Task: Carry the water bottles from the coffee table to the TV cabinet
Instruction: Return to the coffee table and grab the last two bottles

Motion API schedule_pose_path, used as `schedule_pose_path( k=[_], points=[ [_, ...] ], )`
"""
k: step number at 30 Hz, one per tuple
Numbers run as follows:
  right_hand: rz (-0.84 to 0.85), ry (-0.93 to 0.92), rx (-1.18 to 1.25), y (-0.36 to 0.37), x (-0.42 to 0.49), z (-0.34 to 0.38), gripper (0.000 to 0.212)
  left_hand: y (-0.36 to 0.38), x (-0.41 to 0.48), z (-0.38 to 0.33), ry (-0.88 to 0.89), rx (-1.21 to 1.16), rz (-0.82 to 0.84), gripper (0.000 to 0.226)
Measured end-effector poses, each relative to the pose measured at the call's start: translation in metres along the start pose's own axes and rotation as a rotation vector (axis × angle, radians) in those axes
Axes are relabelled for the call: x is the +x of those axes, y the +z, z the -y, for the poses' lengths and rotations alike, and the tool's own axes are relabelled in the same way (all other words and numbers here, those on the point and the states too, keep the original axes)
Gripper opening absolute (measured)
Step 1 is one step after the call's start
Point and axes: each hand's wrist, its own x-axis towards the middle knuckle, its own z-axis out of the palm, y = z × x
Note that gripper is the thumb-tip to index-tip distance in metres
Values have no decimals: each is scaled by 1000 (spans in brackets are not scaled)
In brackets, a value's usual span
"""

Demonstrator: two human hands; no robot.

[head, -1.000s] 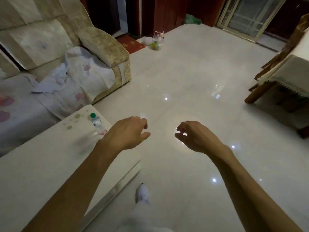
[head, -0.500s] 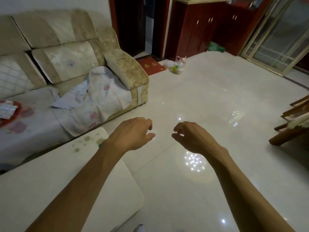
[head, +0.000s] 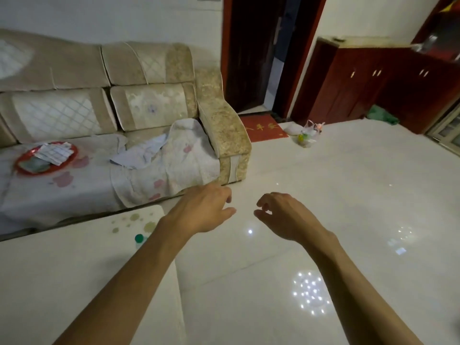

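A clear water bottle [head: 140, 239] with a green cap stands on the white coffee table [head: 62, 275] near its right end; my left forearm hides most of it. My left hand [head: 202, 210] hovers past the table's corner, above the floor, fingers loosely curled and apart, holding nothing. My right hand [head: 283, 215] hangs level with it to the right, also empty with curled fingers. No TV cabinet is in view.
A beige sofa [head: 149, 105] with blankets and a red tray [head: 44, 158] runs behind the table. Glossy tiled floor [head: 323, 195] spreads to the right. A dark doorway [head: 261, 58], a red mat, plastic bags [head: 308, 134] and a dark red cabinet [head: 385, 83] lie beyond.
My view has tilted up and turned left, showing more sofa and the far wall. The bottle has slid behind my left forearm. Both hands keep their pose, empty.
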Motion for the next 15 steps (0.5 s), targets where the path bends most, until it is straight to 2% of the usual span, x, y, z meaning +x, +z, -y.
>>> schedule_pose_path(
  k=[7, 11, 15],
  points=[
    [88, -60, -7, -8, 24, -63, 39, 30, 27, -43, -121, -77, 56, 35],
    [151, -150, 7, 7, 46, -64, 38, 40, 22, -34, -243, -83, 111, 37],
    [199, -241, 6, 20, 74, -53, 38, 42, 21, -7, -362, -118, 79, 37]
  ],
)
